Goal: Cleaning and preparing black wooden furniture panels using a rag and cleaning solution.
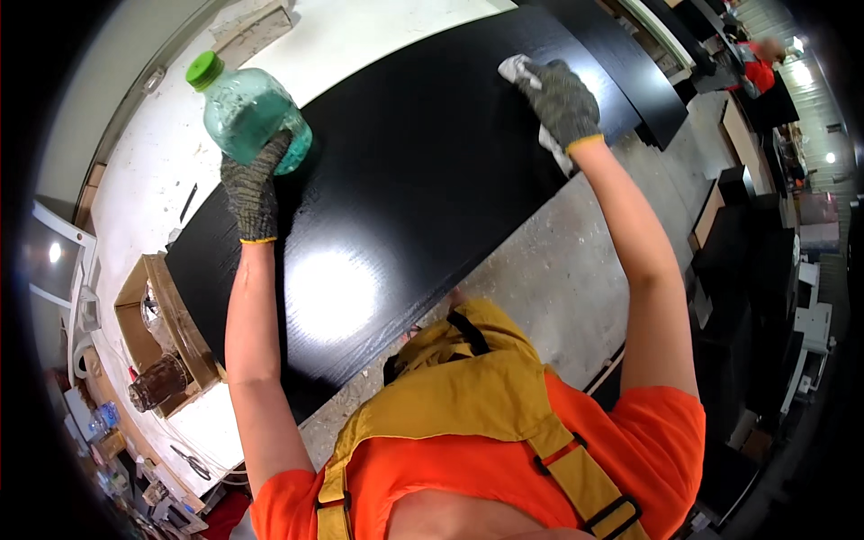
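Note:
A glossy black board (pixel 396 171) lies across the white table in front of me. In a grey knit glove, my left hand (pixel 255 184) grips a clear green plastic bottle (pixel 247 112) with a green cap, tilted over the board's far left edge. My right hand (pixel 565 101), gloved the same way, presses a white cloth (pixel 518 69) onto the board near its far right end. Part of the cloth hangs out below the palm, toward the near edge.
A cardboard box (pixel 144 297) with a brown roll-like item (pixel 159 382) sits left on the white table (pixel 135 211). Scissors (pixel 191 463) lie nearer. Another black board (pixel 630 81) is at the far right. Dark panels (pixel 742 297) stack on the right; a person in red (pixel 760 72) is beyond.

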`<state>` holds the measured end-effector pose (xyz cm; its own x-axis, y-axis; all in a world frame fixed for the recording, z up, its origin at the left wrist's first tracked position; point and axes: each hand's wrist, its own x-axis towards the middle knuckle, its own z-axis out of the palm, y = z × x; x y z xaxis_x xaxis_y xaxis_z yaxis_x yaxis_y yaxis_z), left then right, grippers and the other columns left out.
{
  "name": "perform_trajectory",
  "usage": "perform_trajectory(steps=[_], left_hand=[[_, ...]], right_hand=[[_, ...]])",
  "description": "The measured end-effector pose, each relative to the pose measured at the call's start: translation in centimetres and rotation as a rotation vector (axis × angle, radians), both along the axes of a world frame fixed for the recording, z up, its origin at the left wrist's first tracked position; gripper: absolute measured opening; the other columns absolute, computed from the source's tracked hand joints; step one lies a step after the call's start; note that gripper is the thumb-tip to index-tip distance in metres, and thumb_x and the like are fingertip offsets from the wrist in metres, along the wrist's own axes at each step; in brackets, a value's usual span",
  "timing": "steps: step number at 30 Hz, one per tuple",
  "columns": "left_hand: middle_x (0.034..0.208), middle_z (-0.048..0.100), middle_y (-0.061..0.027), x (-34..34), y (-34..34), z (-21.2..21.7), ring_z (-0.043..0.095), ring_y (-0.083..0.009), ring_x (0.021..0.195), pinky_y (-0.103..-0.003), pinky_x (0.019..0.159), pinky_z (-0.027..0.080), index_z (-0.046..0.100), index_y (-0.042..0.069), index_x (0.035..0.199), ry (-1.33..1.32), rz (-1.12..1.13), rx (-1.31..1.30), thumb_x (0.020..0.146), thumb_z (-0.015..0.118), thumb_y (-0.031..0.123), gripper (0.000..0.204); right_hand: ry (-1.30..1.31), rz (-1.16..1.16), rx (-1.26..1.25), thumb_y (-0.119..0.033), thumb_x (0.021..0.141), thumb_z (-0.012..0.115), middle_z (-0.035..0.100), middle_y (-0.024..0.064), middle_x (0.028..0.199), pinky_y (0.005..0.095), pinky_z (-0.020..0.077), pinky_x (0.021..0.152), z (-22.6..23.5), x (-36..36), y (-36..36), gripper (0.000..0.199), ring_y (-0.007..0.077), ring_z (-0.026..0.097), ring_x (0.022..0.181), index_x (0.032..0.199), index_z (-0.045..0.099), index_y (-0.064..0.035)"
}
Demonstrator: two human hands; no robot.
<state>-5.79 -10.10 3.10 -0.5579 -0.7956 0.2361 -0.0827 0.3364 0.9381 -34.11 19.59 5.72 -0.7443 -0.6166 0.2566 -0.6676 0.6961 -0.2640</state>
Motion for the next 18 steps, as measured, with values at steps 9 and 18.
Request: perform_trajectory(steps=[9,18], left_hand=[[0.107,0.068,-0.0109,0.3,-0.2,-0.7,0.064,-0.0209,0.097,-0.034,0.087,0.050,0.063,0.001,0.117,-0.039,0.028,0.012,0.077,0.078,0.022,0.048],[0.107,0.068,-0.0108,-0.4,-0.2,0.3,0.064,-0.0213,0.096,-0.034,0.087,0.050,0.062,0.001,0.118,-0.110,0.017,-0.019,0.076,0.078,0.022,0.049]], right_hand=[[0.168,0.427,-0.188,-0.039,0.091,0.057,0.061,0.0109,0.092,0.0365,0.0519,0.077,-1.7,3.8,-6.6,0.031,0.0251,0.062,0.086,0.108,0.069,-0.0163],[0.052,0.217,-0.098,-0.040,0.098,0.045,0.061,0.0164,0.101,0.0407,0.0490,0.081,-0.9,-0.5,-3.4,0.037,0.0322,0.060,0.095,0.119,0.064,-0.0153]])
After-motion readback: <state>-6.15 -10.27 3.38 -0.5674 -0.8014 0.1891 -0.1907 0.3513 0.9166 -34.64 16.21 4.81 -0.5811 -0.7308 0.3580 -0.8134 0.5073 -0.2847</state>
